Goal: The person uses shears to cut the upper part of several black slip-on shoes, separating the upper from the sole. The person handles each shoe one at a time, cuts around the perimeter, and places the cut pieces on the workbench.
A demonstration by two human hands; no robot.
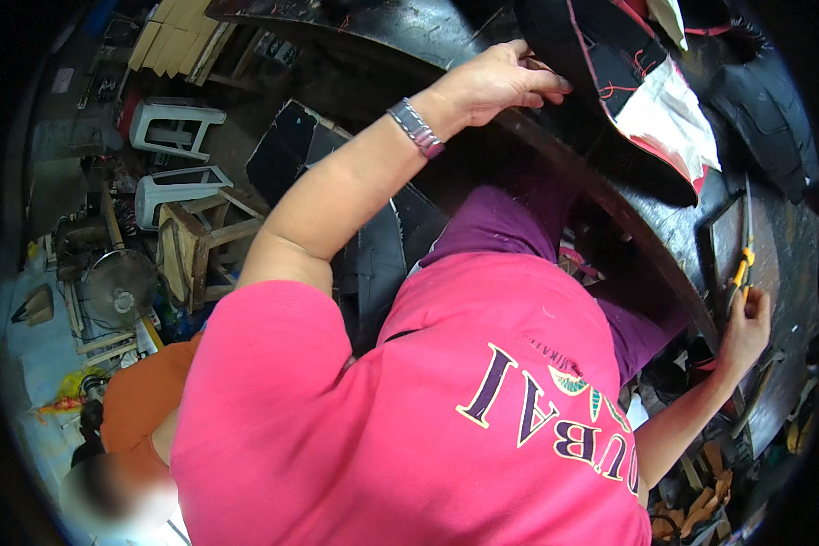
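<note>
Cluttered workshop, dark worktable (pixel 664 227) with black material and cutter (pixel 743 259), wooden stools (pixel 200 250), floor fan (pixel 118 287), scraps (pixel 701 505)

My pink shirt (pixel 409 428) hides most of the counter (pixel 664 227) edge and everything below it. The fingers (pixel 541 86) of my left hand (pixel 496 82) curl into the black fabric (pixel 601 82), tips unseen. My right hand (pixel 744 328) covers the base of the yellow-handled tool (pixel 744 259), its tip too thin to make out.
</note>
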